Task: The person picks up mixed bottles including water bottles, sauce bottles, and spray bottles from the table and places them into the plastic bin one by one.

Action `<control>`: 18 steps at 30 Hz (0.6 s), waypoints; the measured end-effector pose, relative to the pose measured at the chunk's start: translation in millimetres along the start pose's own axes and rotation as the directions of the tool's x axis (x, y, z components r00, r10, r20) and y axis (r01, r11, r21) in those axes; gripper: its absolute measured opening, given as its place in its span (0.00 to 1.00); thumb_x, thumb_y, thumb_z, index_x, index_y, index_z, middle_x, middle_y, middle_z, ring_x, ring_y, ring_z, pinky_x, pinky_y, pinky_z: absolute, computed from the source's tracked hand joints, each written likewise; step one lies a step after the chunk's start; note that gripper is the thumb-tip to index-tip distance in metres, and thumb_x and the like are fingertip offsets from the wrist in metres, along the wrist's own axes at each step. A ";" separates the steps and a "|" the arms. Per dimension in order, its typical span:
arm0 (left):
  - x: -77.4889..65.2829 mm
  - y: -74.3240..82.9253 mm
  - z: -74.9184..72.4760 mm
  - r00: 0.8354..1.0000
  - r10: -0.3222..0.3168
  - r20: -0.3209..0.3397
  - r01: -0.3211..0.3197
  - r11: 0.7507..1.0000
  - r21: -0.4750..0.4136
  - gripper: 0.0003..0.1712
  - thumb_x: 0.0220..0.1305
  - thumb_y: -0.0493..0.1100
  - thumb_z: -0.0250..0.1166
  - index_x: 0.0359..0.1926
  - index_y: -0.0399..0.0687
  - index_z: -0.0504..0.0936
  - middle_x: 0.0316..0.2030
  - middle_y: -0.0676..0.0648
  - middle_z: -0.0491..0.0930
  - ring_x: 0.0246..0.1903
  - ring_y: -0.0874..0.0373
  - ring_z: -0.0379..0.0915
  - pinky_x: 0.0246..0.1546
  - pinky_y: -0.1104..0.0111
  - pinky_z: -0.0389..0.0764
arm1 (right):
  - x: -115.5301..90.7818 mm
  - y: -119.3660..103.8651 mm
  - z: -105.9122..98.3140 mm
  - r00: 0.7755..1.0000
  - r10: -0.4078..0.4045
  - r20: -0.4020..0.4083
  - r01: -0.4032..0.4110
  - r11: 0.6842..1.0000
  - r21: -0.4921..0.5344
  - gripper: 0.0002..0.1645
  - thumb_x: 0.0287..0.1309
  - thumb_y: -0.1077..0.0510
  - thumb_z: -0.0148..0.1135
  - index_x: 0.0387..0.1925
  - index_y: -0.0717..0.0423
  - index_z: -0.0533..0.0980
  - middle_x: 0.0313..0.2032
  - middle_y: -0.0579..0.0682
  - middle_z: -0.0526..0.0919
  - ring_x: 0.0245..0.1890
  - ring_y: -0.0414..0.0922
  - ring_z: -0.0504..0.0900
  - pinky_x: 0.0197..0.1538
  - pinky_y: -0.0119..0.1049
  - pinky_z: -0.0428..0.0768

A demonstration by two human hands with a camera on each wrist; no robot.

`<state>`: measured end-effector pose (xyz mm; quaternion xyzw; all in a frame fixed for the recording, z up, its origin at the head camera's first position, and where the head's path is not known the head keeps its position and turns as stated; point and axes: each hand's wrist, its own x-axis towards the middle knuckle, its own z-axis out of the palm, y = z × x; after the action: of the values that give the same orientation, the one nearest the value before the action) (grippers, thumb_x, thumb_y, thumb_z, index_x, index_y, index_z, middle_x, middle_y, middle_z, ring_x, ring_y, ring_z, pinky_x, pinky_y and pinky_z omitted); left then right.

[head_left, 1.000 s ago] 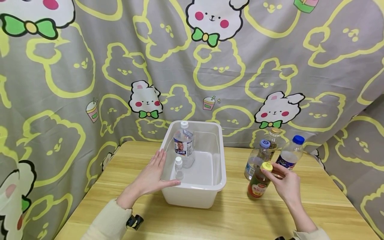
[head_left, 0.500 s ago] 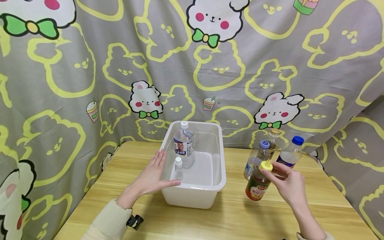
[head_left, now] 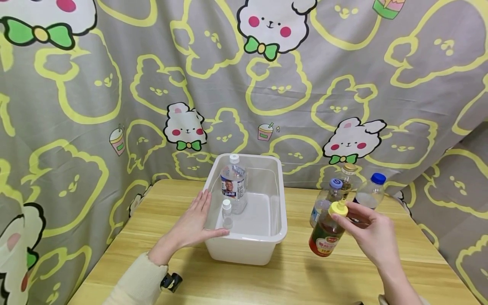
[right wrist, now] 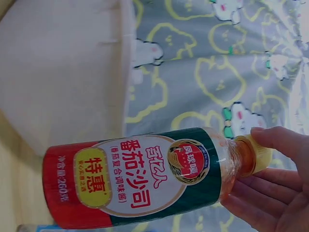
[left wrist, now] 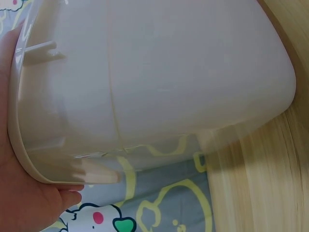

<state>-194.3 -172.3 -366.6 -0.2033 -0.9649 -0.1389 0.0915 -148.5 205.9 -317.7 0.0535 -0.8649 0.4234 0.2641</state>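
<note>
Sauce bottle point(head_left: 327, 235) hangs in the right hand point(head_left: 375, 237), to the right of the tub point(head_left: 283, 203) and near its front end, seemingly just above the table point(head_left: 293, 279). Its long axis is close to upright: the yellow cap point(head_left: 337, 208) is at the top, the nozzle pointing up and slightly away from the tub, while the red base points down and sits nearer the tub. The label point(right wrist: 145, 176), green above and red below, faces the person. Thumb and fingers of the right hand pinch the bottle at the cap and neck. The left hand point(head_left: 192, 222) rests on the tub, straight fingers together along its left rim, thumb spread out to its front rim. Inside the tub, a large clear bottle point(head_left: 233, 186) and a small white-capped bottle point(head_left: 227, 217) stand by the left wall. Well to the tub's right, beyond the sauce bottle, are a light-blue-capped bottle point(head_left: 318, 211), a gold-capped bottle point(head_left: 347, 181) and a dark-blue-capped bottle point(head_left: 371, 195). A patterned curtain point(head_left: 217, 89) hangs behind the tub.
</note>
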 end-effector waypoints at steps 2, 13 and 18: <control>-0.2 0.0 -0.1 1.000 -0.002 0.000 0.002 1.000 -0.001 0.65 0.44 0.77 0.51 0.64 0.27 0.47 0.65 0.32 0.43 0.65 0.43 0.34 0.63 0.56 0.45 | -0.3 -5.2 -1.9 1.000 0.004 -0.009 -0.004 1.000 0.005 0.23 0.40 0.62 0.70 0.40 0.70 0.76 0.34 0.63 0.81 0.27 0.23 0.75 0.28 0.17 0.75; -0.3 -1.0 -0.1 1.000 -0.010 0.012 0.010 1.000 -0.006 0.65 0.44 0.77 0.51 0.65 0.28 0.45 0.65 0.32 0.41 0.65 0.44 0.32 0.63 0.57 0.44 | 2.6 -30.6 -10.1 0.998 -0.035 -0.046 0.038 0.997 0.065 0.23 0.35 0.65 0.72 0.39 0.69 0.78 0.27 0.27 0.76 0.25 0.26 0.77 0.27 0.20 0.76; -0.4 -1.4 0.5 1.000 -0.014 0.015 0.014 1.000 -0.009 0.65 0.44 0.77 0.51 0.65 0.29 0.45 0.65 0.33 0.41 0.65 0.44 0.32 0.63 0.57 0.44 | 5.3 -40.5 -9.7 0.995 -0.073 -0.064 0.077 0.995 0.068 0.22 0.34 0.66 0.73 0.37 0.66 0.79 0.25 0.29 0.78 0.23 0.28 0.78 0.26 0.20 0.76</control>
<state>-194.6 -173.6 -367.5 -0.1978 -0.9664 -0.1422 0.0824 -136.1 188.3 -281.7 0.0823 -0.8384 0.4448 0.3042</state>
